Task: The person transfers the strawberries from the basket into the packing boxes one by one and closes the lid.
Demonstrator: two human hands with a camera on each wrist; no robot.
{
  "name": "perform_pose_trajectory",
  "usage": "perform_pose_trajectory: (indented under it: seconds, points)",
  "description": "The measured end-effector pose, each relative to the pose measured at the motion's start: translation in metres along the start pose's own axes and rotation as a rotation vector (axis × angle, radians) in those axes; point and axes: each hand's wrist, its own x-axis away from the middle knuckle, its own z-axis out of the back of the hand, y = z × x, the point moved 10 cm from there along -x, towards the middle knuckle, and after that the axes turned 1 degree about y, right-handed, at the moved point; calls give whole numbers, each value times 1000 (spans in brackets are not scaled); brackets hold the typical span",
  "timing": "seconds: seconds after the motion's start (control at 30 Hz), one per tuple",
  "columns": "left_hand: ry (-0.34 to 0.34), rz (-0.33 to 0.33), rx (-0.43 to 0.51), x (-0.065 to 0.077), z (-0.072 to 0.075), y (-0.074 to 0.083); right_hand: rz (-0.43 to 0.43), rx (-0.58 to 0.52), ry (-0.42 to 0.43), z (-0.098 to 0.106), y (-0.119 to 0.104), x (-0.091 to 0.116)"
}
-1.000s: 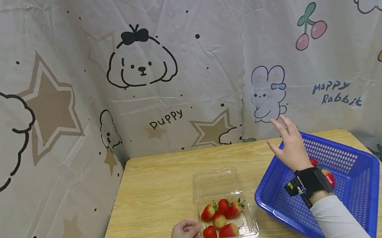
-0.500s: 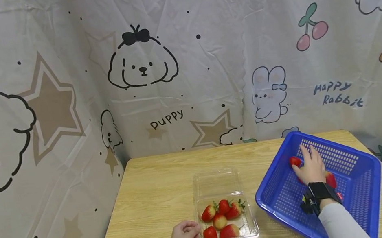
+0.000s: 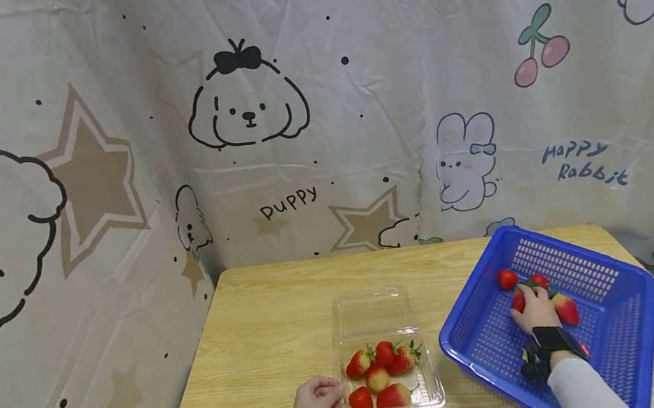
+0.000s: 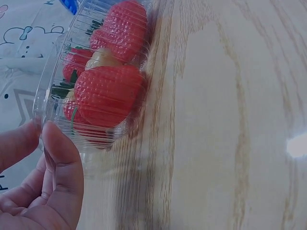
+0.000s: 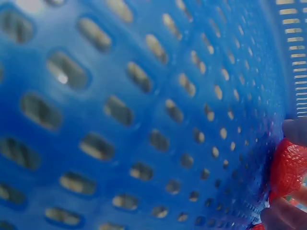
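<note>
Box point(image 3: 434, 375) of clear plastic is the nearest thing on the bench point(image 3: 259, 341), with the left hand point(image 3: 319, 402) right at its left edge; that grip pinches the rim between thumb and finger, and six strawberries point(image 3: 377, 379) sit inside; the lid point(image 3: 375, 313) is folded back on the far side, so box plus lid run lengthwise away from the person.

Farther out and to the right, the right hand point(image 3: 536, 309) is down in the blue basket point(image 3: 449, 344); its grip is curled round a red strawberry point(image 5: 288, 165) that pokes out on the hand's left side; fingers hide too much of it for me to call its long axis. Key bit imo: from that grip the box lies left and a bit nearer the person, with the basket's left corner in between; left hand is way closer to the box, right hand owns the basket end.

Past that, a two-tone berry point(image 3: 566, 309) lies just right of the hand, tip toward the near right; a far berry point(image 3: 539, 280) and a left berry point(image 3: 507, 278) sit beyond the fingers; patterned curtain point(image 3: 296, 166) hangs behind it all.
</note>
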Motion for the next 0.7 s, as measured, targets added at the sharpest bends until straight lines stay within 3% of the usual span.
perform_pose_trajectory:
  seconds: [0.37, 0.7]
  points:
    - [9, -11, 5, 0, 0, 2, 22, 14, 22, 0, 0, -1]
    - [10, -9, -16, 0, 0, 2, 75, 20, -125, 21, -21, -5]
